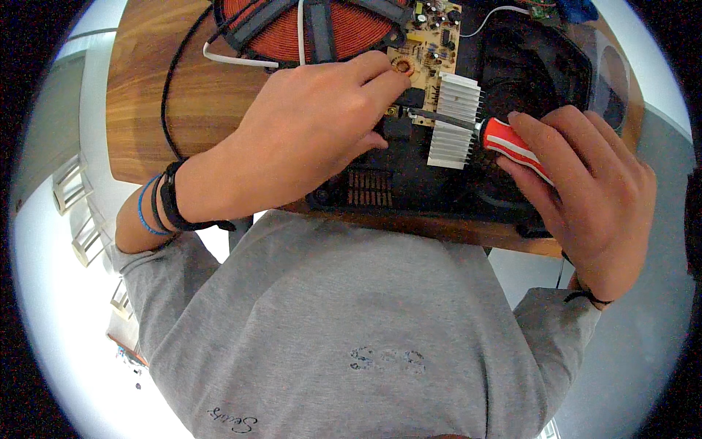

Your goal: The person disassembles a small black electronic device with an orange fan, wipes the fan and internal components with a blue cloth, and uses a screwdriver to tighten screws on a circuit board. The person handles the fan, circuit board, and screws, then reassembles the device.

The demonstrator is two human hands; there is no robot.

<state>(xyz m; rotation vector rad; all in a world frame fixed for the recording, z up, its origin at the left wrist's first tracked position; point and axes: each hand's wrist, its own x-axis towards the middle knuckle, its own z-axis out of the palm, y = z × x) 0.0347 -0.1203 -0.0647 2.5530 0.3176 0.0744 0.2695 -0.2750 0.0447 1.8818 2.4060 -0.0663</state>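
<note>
My right hand (596, 186) grips a red-and-white handled screwdriver (512, 143), its shaft crossing an aluminium heatsink (457, 150) to a small terminal (393, 112) on a tan circuit board (428, 51). My left hand (314, 124) is closed beside that terminal, with fingertips at the board's lower left edge; what they hold, if anything, is hidden. The board lies in an opened black appliance housing (512, 66), just right of a large round copper coil (270, 25) with white leads.
The housing sits on a wooden table (139, 110). A black cable (167, 110) curves down its left part. A small green board (541, 11) with wires lies at the upper right. Pale chair-like frames (69, 183) stand below, beyond the table's left edge.
</note>
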